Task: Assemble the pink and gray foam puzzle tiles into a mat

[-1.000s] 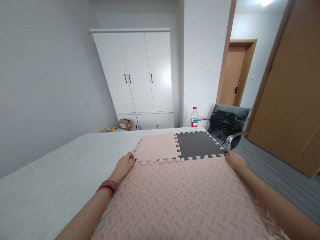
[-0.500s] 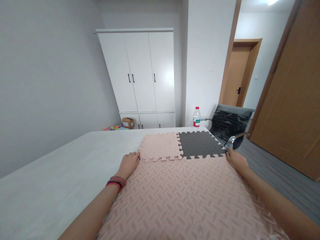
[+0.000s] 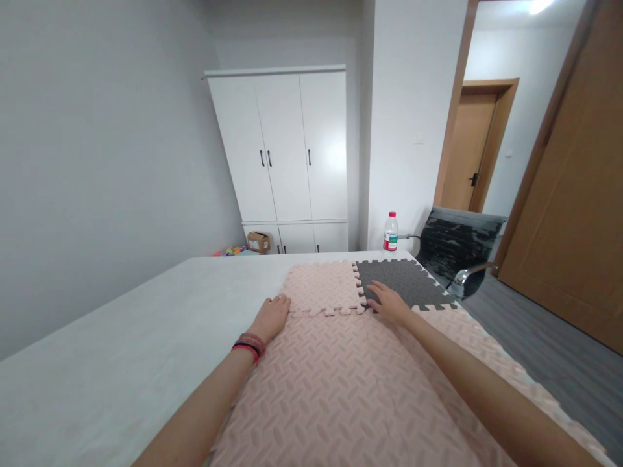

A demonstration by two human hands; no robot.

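Interlocking foam mat tiles lie joined on a white table. A large pink foam mat fills the near part, with a smaller pink foam tile beyond it. Right of that tile sits a dark grey foam tile, its toothed edges meeting its pink neighbours. My left hand, with bands round the wrist, is closed at the left edge of the pink mat near the seam; its thumb is hidden. My right hand has its fingers apart over the near left corner of the grey tile, holding nothing.
On the far table edge stands a bottle with a red cap. A black chair is close to the table's right side. Behind are a white cabinet, a cardboard box and a wooden door.
My right hand has moved left from the grey tile's near right corner to its near left corner, and its fingers have spread. My left hand stays at the mat's left edge. The view has shifted slightly.
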